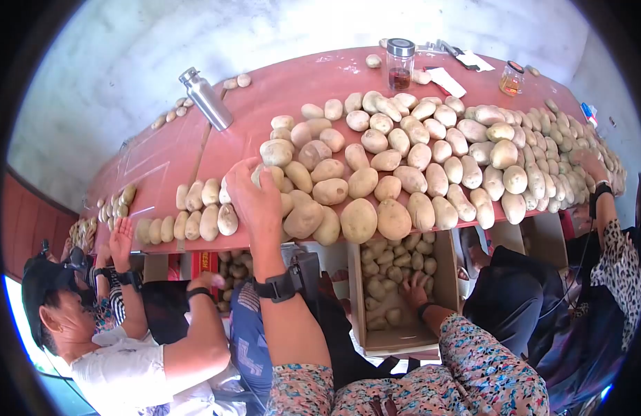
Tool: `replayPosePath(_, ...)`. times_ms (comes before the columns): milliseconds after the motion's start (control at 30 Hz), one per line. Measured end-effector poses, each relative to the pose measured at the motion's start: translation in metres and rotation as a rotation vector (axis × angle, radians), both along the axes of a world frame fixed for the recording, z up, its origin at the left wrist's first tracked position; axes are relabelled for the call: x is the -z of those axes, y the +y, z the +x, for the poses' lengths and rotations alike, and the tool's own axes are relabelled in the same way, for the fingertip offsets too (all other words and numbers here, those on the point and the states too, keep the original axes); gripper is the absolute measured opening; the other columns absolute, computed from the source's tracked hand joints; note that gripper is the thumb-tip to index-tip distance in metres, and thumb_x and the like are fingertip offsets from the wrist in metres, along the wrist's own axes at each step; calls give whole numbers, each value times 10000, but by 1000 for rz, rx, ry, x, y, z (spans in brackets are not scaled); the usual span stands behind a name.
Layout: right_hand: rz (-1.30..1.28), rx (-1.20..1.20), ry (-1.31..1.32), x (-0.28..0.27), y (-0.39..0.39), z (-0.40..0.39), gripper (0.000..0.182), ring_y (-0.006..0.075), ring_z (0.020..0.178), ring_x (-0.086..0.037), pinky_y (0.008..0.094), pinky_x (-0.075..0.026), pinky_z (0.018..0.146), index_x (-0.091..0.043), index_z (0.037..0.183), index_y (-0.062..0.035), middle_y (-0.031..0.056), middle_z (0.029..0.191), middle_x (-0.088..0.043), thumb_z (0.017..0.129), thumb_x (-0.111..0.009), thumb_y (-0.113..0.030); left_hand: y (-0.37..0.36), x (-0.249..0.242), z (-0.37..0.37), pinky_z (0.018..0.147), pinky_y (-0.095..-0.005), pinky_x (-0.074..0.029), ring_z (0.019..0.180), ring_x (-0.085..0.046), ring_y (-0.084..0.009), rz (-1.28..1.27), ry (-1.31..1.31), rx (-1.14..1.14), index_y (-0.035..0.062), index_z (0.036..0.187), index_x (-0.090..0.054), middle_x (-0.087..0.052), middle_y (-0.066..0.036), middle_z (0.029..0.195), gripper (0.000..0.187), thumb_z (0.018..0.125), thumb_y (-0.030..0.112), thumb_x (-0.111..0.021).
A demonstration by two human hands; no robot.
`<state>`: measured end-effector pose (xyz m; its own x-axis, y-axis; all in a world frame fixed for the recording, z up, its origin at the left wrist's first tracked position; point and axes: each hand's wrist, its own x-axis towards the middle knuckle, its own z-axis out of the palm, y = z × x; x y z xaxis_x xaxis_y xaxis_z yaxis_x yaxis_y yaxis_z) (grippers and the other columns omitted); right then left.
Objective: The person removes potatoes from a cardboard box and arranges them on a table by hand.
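Note:
My left hand (pixel 254 201) is raised at the near edge of the red table, thumb and fingers apart, in front of the loose potatoes (pixel 329 192). Some pale potato skin shows by its thumb, and I see no firm grip. Down in a cardboard box (pixel 447 277) below the table edge, my right hand (pixel 415 291) rests on smaller potatoes (pixel 390 267) with its fingers spread. Large potatoes (pixel 359 220) line the table edge between my arms, and a shorter double row (pixel 193 225) lies left of my left hand.
A steel bottle (pixel 207 99), a glass jar (pixel 400 66) and a smaller jar (pixel 512 78) stand on the red table (pixel 265 87). A co-worker in a white shirt (pixel 126 371) sits at left. Another person's hand (pixel 590 164) touches potatoes at right.

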<state>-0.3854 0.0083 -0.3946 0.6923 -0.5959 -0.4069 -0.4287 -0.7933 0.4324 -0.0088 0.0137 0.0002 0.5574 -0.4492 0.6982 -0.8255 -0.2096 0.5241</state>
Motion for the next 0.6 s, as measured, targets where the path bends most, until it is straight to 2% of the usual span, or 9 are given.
replayPosePath(33, 93, 23, -42, -1, 1, -2, 440, 566, 1325, -270, 813, -279, 917, -546, 1348, -203, 129, 1412, -433, 940, -442, -331, -1, -1, -1, 916, -419, -458, 1042, -571, -327, 6, 13, -8, -7, 1075, -628, -613, -175, 1094, 248, 865, 126, -637)
replayPosePath(133, 79, -65, -72, -6, 4, -13, 430, 560, 1338, -256, 799, -292, 916, -534, 1338, -205, 125, 1333, -491, 934, -451, -326, -1, -4, -5, 920, -431, -441, 1051, -555, -337, 16, 45, 0, -7, 1065, -620, -603, -178, 1092, 245, 847, 101, -641)
replayPosePath(267, 148, -52, -2, -6, -2, -13, 407, 558, 1343, -248, 795, -290, 914, -559, 1306, -205, 121, 1295, -517, 934, -448, -327, -1, 2, -2, 930, -451, -420, 1061, -540, -353, 12, 55, 6, -7, 1054, -613, -592, -186, 1086, 247, 827, 83, -647)
replayPosePath(333, 62, -80, 65, 5, -4, -11, 382, 544, 1290, -336, 780, -307, 883, -596, 1261, -199, 116, 1286, -528, 932, -446, -321, -2, 3, -2, 933, -450, -419, 1062, -539, -352, 8, 48, 10, -8, 1056, -612, -592, -187, 1087, 247, 829, 84, -645)
replayPosePath(367, 57, -76, 56, 15, -4, -9, 382, 544, 1290, -336, 780, -307, 883, -596, 1261, -199, 116, 1286, -528, 932, -446, -321, 0, 1, -3, 937, -448, -418, 1064, -539, -352, 13, 58, 20, -11, 1058, -611, -591, -188, 1089, 249, 830, 84, -642)
replayPosePath(433, 127, 60, -30, 25, -9, -5, 364, 516, 1195, -441, 751, -329, 851, -640, 1206, -169, 128, 1268, -537, 919, -467, -311, -1, 0, -1, 941, -447, -417, 1067, -538, -353, 5, 56, 42, -14, 1060, -609, -590, -189, 1090, 250, 832, 85, -640)
replayPosePath(467, 114, 72, -42, 24, -12, -1, 364, 516, 1195, -441, 751, -329, 851, -640, 1206, -169, 128, 1268, -537, 919, -467, -311, 0, 0, 0, 941, -430, -431, 1061, -554, -338, 23, 61, 31, -15, 1079, -614, -598, -185, 1098, 259, 849, 102, -633)
replayPosePath(533, 324, 284, -71, 15, -16, 2, 392, 470, 1264, -428, 726, -316, 898, -588, 1289, -165, 128, 1363, -527, 940, -456, -284, 0, 0, 3, 944, -415, -442, 1055, -569, -322, 20, 55, 16, -21, 1099, -617, -606, -183, 1108, 272, 867, 121, -625)
replayPosePath(600, 335, 221, -48, 2, -17, 2, 411, 447, 1233, -470, 709, -337, 888, -583, 1296, -157, 140, 1325, -558, 924, -485, -301, 2, -1, 6, 944, -415, -441, 1054, -568, -322, -2, 62, 13, -22, 1097, -618, -605, -184, 1109, 273, 867, 126, -626)
